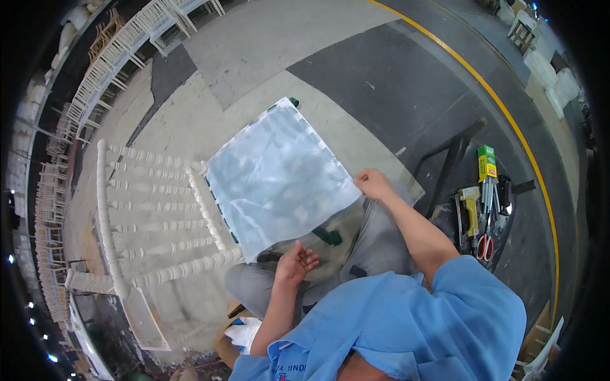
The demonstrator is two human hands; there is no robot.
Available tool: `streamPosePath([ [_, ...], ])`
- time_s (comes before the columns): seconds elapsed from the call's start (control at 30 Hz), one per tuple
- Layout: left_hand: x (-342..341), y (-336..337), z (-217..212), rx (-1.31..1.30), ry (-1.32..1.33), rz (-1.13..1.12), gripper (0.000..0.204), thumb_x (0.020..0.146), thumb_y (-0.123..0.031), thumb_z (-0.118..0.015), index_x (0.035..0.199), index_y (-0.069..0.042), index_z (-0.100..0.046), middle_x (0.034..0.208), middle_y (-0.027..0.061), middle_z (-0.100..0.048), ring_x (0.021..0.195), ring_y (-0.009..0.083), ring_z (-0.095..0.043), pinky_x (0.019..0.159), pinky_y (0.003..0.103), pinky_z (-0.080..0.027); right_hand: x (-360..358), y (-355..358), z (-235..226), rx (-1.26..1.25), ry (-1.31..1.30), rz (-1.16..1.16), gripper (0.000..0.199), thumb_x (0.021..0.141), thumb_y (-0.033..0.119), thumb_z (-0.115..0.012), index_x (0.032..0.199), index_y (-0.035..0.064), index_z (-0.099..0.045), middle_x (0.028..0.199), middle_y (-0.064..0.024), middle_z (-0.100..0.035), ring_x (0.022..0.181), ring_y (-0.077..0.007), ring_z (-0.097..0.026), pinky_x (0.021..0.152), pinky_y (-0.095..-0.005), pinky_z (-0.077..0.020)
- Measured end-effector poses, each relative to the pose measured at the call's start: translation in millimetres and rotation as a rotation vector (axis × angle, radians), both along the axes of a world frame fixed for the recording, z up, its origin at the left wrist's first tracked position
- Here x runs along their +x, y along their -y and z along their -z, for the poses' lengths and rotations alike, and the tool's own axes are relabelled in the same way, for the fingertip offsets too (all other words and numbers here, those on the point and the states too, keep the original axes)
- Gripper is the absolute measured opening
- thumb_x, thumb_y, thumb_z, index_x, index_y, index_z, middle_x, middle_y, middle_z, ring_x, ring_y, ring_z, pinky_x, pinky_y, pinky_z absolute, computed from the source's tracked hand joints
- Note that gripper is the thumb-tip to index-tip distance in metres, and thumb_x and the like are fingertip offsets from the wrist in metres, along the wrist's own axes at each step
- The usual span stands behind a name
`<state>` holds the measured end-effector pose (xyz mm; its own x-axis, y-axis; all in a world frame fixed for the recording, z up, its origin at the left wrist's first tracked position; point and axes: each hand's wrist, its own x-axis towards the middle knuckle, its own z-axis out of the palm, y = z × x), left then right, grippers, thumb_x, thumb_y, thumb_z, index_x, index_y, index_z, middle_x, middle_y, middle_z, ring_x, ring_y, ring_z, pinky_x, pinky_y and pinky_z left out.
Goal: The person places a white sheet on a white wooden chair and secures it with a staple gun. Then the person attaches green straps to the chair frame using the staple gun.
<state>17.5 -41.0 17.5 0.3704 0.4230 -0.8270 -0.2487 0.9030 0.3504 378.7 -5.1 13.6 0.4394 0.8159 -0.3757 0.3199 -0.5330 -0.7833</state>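
Note:
A square clear plastic sheet [276, 174] lies over the seat of a white chair [155, 209] that is tipped on its back in front of me. My right hand [373, 184] pinches the sheet's right corner between thumb and fingers. My left hand [295, 261] is palm up under the sheet's near edge, fingers curled, just touching or close to it. Green pieces [329, 236] show under the sheet near my knee.
A row of white chairs [121, 44] runs along the far left. On the floor at my right lie red-handled scissors [485, 244], a yellow tool [470, 209] and a green and yellow box [487, 162]. A dark metal stand [454, 159] is beside them. A yellow floor line [508, 120] curves past.

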Motion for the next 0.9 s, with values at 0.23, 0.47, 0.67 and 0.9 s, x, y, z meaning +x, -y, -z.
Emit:
streamPosePath([
  [0.23, -14.8, -33.6, -89.0, 0.668, -0.339, -0.132, 0.027, 0.105, -0.028, -0.060, 0.115, -0.004, -0.065, 0.074, 0.0059, -0.061, 0.059, 0.0159, -0.060, 0.054, 0.031, -0.052, -1.4, -10.5, -38.5, -0.296, -0.033, -0.096, 0.050, 0.088, 0.029, -0.077, 0.130, 0.0065, -0.062, 0.089, -0.0169, -0.074, 0.058, -0.0202, -0.069, 0.053, -0.0403, -0.0541],
  [0.47, -46.1, -64.4, -59.4, 0.394, -0.743, 0.397, 0.038, 0.104, -0.035, -0.056, 0.122, -0.002, -0.063, 0.062, 0.0071, -0.057, 0.041, 0.0145, -0.049, 0.038, 0.031, -0.042, -0.9, -1.1, -20.5, -0.028, 0.136, -0.122, 0.036, 0.079, 0.011, -0.080, 0.111, 0.0020, -0.067, 0.083, -0.0172, -0.072, 0.059, -0.0238, -0.071, 0.056, -0.0388, -0.0552],
  [0.67, -63.9, -45.6, -35.4, 0.307, -0.715, 0.384, 0.039, 0.102, -0.035, -0.058, 0.119, -0.001, -0.062, 0.067, 0.0063, -0.061, 0.041, 0.0129, -0.049, 0.038, 0.028, -0.041, -8.2, 6.2, -17.6, -0.040, 0.081, -0.128, 0.024, 0.077, 0.002, -0.078, 0.099, 0.0006, -0.067, 0.070, -0.0141, -0.069, 0.057, -0.0217, -0.070, 0.053, -0.0371, -0.0544],
  [0.9, -55.9, -62.6, -35.1, 0.927, -1.460, 0.231, 0.053, 0.092, -0.035, -0.071, 0.131, -0.003, -0.055, 0.100, 0.0224, -0.066, 0.094, 0.0383, -0.068, 0.083, 0.046, -0.056, -3.8, 8.4, -7.3, 0.013, 0.220, -0.139, 0.020, 0.075, 0.003, -0.066, 0.095, 0.0049, -0.069, 0.078, -0.0160, -0.071, 0.064, -0.0271, -0.072, 0.065, -0.0389, -0.0569],
])
